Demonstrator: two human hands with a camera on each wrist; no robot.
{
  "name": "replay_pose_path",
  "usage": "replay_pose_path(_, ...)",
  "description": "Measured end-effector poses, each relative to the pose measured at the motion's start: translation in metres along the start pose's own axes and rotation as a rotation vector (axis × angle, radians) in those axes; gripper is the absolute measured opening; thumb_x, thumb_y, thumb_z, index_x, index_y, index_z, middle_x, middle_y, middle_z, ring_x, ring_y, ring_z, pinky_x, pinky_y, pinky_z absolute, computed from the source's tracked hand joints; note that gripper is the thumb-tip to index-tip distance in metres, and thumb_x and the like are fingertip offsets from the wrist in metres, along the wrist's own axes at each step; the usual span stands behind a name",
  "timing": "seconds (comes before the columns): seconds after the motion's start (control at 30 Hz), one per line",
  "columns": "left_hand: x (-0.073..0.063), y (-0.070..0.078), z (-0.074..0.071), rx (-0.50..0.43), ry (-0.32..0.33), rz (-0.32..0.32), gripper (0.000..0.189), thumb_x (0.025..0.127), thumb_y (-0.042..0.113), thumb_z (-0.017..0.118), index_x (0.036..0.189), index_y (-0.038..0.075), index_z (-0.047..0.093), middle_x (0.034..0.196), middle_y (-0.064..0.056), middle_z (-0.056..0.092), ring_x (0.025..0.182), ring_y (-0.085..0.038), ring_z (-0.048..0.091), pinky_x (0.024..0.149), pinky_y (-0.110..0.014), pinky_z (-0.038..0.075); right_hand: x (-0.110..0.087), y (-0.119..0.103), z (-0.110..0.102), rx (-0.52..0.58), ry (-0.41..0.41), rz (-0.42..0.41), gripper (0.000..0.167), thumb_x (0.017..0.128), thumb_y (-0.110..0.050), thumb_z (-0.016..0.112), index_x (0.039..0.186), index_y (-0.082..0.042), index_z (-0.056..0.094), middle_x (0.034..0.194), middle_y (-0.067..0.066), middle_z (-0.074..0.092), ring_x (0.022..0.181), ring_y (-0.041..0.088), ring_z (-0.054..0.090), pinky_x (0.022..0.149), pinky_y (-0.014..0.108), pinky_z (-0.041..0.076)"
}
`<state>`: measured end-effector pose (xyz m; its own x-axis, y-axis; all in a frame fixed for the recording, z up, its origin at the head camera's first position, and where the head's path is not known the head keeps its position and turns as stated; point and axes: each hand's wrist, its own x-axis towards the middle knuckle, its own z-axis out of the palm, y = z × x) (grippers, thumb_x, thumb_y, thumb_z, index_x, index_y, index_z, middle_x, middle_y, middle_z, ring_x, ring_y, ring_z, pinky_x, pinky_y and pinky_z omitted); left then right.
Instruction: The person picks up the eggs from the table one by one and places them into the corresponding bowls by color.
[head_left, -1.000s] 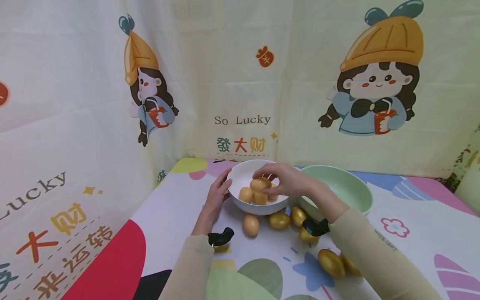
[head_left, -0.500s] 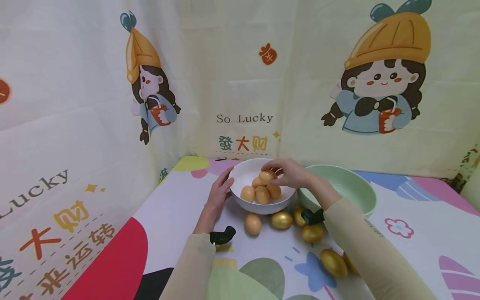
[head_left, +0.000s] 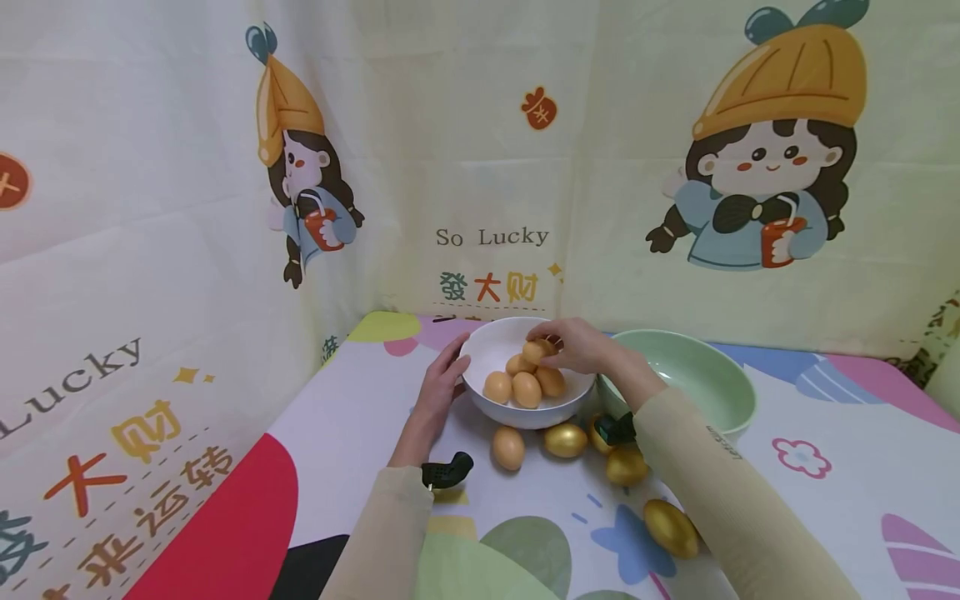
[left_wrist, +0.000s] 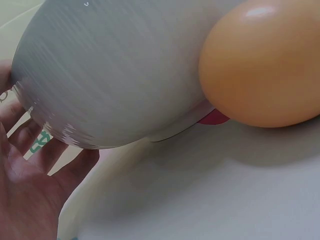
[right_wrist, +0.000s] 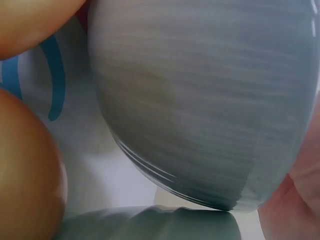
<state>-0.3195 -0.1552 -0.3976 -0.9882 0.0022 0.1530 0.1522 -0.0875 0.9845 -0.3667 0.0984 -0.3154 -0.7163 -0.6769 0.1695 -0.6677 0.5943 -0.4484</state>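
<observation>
- From my remote post I read the hands as apart from each other, both busy at one white bowl point(head_left: 489, 348) near the back of the table point(head_left: 828, 510).
- Left hand point(head_left: 438, 383): grips the bowl's left side, thumb by the rim; on my left wrist feed the fingers curl against the outer wall.
- Right hand point(head_left: 579, 346): reaches in over the right rim and pinches a brown egg point(head_left: 536, 351) between fingers and thumb.
- The pinched egg sits inside the rim, at the top of the group; I cannot tell whether it bears on those below.
- Beneath and in front of it in the bowl I count four more brown eggs point(head_left: 527, 389), bunched close.
- One loose egg point(head_left: 508, 448), also brown, lies on the table just before the bowl.
- Gold eggs point(head_left: 565, 441) lie to its right, one well forward near the right sleeve point(head_left: 720, 492); some are partly covered from my angle.
- Green bowl point(head_left: 701, 379) stands just right of the white one, behind the right forearm.
- Backdrop: pale cloth point(head_left: 480, 167) printed with cartoon figures and lettering.
</observation>
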Motion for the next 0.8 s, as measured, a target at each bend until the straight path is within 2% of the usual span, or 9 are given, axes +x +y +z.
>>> replay_pose_path(0.2, 0.0, 0.0, 0.0, 0.001, -0.006, 0.005, 0.05, 0.105, 0.021, 0.052, 0.154, 0.016, 0.045, 0.161, -0.005, 0.035, 0.139, -0.03, 0.042, 0.108, -0.053, 0.04, 0.002, 0.002, 0.001, -0.016, 0.0, 0.013, 0.034, 0.089, -0.003, 0.076, 0.123, -0.004, 0.069, 0.112, 0.008, 0.068, 0.097, 0.026, 0.06, 0.087, 0.04, 0.052)
replay_pose_path(0.47, 0.0, 0.0, 0.0, -0.007, 0.001, -0.004, 0.049, 0.105, 0.022, 0.052, 0.153, 0.017, 0.046, 0.16, -0.004, 0.036, 0.138, -0.029, 0.044, 0.107, -0.052, 0.041, 0.003, 0.001, 0.007, -0.029, -0.032, 0.051, 0.033, 0.088, -0.006, 0.076, 0.12, -0.009, 0.07, 0.097, 0.001, 0.065, 0.089, 0.022, 0.057, 0.081, 0.034, 0.05)
replay_pose_path(0.63, -0.001, 0.001, 0.0, 0.004, 0.006, -0.009, 0.049, 0.105, 0.023, 0.052, 0.153, 0.019, 0.047, 0.16, -0.003, 0.037, 0.138, -0.028, 0.043, 0.107, -0.052, 0.041, 0.005, 0.001, 0.01, -0.055, -0.04, 0.081, 0.033, 0.089, -0.009, 0.076, 0.121, -0.008, 0.07, 0.098, 0.001, 0.065, 0.089, 0.021, 0.057, 0.08, 0.033, 0.049)
replay_pose_path(0.8, -0.001, 0.001, -0.001, 0.011, -0.002, 0.004, 0.05, 0.105, 0.023, 0.052, 0.153, 0.017, 0.045, 0.16, -0.005, 0.037, 0.138, -0.029, 0.044, 0.107, -0.053, 0.041, 0.008, 0.0, 0.011, -0.077, -0.09, 0.125, 0.033, 0.092, -0.011, 0.074, 0.124, -0.008, 0.069, 0.103, 0.003, 0.066, 0.095, 0.023, 0.057, 0.087, 0.037, 0.049)
